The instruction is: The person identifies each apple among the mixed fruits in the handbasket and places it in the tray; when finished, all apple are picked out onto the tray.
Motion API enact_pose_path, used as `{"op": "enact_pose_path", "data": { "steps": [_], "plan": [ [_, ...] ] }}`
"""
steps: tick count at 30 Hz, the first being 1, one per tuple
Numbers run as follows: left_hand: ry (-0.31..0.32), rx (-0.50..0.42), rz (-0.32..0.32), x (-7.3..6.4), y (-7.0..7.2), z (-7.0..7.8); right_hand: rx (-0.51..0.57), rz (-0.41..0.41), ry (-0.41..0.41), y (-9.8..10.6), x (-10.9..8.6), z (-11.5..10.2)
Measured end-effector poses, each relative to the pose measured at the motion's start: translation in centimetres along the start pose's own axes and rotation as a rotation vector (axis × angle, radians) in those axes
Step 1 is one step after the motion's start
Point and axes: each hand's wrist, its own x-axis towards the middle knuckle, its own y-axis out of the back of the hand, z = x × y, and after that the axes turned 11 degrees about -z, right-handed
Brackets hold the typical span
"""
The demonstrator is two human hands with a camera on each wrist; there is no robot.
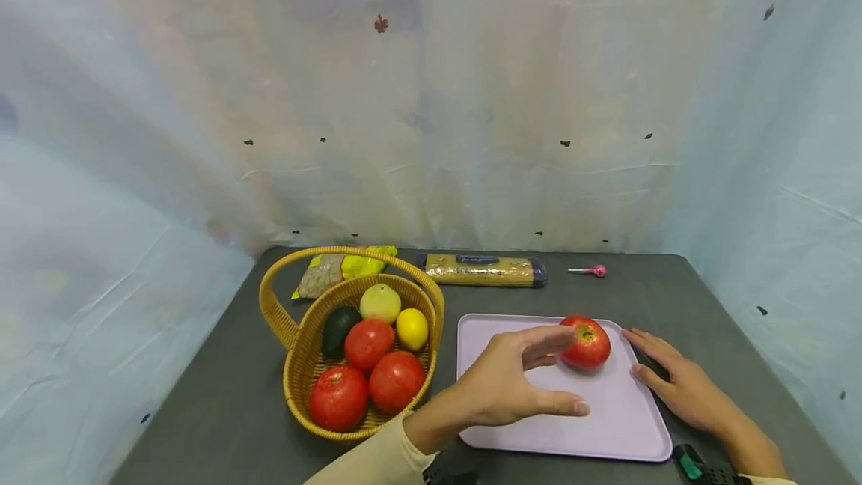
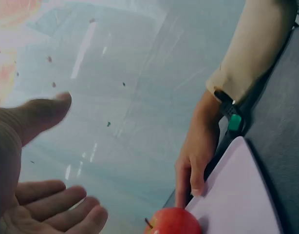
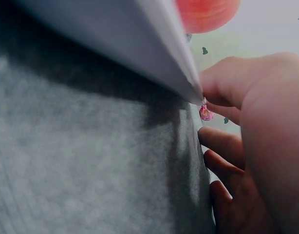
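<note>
A red apple [image 1: 585,343] sits at the back right of a pale lilac tray [image 1: 606,418]. Over the tray hovers my left hand [image 1: 512,380], thumb and fingers spread apart with nothing between them; the apple lies just beyond its fingertips. In the left wrist view, a gap separates that hand [image 2: 52,195] from the apple [image 2: 176,222]. Beside the tray's right edge rests my right hand [image 1: 694,388], its fingers extended on the table. Its thumb touches the tray rim, as the right wrist view also shows.
Left of the tray stands a yellow wicker basket [image 1: 289,388] with tomatoes, a lemon, a dark green avocado-like fruit and a pale round fruit. Behind are a yellow-and-clear bag [image 1: 330,274], a long pasta packet [image 1: 481,270] and a small pink-handled tool [image 1: 595,271]. Curtains surround the table.
</note>
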Motion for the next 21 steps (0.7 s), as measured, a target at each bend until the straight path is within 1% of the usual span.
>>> {"op": "enact_pose_path", "data": {
  "steps": [2,4,6,7,9,12,15,18,19,21],
  "plan": [
    [-0.031,-0.086,-0.041,-1.6,0.6,0.3,-0.006,0.004,0.002,0.0,-0.1,0.0],
    [-0.056,-0.149,-0.076,-3.2,1.3,0.5,-0.016,0.002,0.0,0.0,-0.1,0.1],
    [-0.074,-0.174,-0.102,-4.9,2.2,0.7,-0.024,-0.01,-0.017,0.0,-0.1,0.1],
    [-0.07,-0.177,-0.108,-5.8,2.7,0.7,-0.026,-0.016,-0.022,-0.1,-0.1,0.1],
    [-0.061,-0.159,-0.114,-7.6,3.8,0.8,-0.029,-0.024,-0.027,-0.1,-0.1,0.0],
    [-0.043,-0.118,-0.101,-10.1,5.5,0.7,-0.031,-0.029,-0.033,-0.2,0.0,-0.1],
    [-0.005,-0.077,-0.065,-12.7,7.2,0.4,-0.027,-0.034,-0.035,-0.2,0.1,-0.2],
    [0.056,-0.064,-0.034,-15.2,9.1,0.3,-0.019,-0.035,-0.039,-0.1,0.0,-0.4],
    [0.051,-0.047,-0.023,-16.0,9.7,0.1,-0.017,-0.035,-0.039,-0.1,0.0,-0.4],
    [0.059,-0.036,-0.009,-17.7,11.0,-0.1,-0.016,-0.032,-0.036,-0.1,-0.1,-0.4]
  ]
}}
